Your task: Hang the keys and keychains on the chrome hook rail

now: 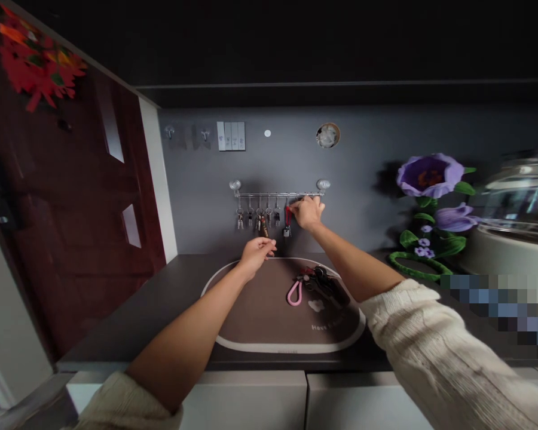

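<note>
A metal hook rail [251, 195] on the grey back wall carries several sets of keys [240, 220]. My right hand [309, 212] is up at the rail's right part, its thumb and forefinger closed on a red key strap [288, 215]. A small dark-and-silver piece [287, 231] dangles from that strap. Lower and to the left, my left hand [255, 255] hovers over the mat with its fingertips drawn together, and I see nothing in them. Just above those fingertips hangs a patterned key fob [264, 226].
Below lies a brown mat [260, 316] with a pale border, bearing a pile of dark keys [325, 285] and a pink loop strap [295, 294]. Purple fabric flowers [430, 176] and a large glass-lidded container [520, 221] stand right. A dark red door [85, 239] is left.
</note>
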Demonstrator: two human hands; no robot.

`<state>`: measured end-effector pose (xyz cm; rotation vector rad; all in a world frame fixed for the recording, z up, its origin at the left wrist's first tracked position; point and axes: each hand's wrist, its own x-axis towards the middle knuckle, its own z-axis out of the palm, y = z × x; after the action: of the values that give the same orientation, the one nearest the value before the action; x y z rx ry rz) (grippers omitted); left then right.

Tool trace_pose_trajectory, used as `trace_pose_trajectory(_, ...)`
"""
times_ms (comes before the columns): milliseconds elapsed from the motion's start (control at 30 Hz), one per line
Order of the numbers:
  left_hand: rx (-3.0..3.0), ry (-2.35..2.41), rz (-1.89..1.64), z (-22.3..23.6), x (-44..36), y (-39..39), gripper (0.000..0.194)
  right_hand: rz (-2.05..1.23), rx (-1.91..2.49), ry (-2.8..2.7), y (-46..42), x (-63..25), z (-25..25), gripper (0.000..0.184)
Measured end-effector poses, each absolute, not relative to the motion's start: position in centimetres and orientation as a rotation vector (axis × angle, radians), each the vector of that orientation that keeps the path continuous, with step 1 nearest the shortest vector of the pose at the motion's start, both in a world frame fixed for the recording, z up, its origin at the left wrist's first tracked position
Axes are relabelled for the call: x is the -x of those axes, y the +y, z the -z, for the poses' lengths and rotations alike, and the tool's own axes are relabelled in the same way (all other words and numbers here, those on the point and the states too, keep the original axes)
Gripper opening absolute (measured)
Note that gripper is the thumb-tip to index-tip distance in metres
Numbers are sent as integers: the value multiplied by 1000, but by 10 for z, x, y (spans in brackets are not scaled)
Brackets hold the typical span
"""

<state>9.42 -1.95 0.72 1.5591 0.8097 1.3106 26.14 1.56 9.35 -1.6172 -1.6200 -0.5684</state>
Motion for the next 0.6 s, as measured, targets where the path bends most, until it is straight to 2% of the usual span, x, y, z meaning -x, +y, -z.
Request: trace_pose_trajectory(600, -1520, 828, -1333, -8, -90, -22, 29, 542, 1593, -1694, -4, -262, -100, 31)
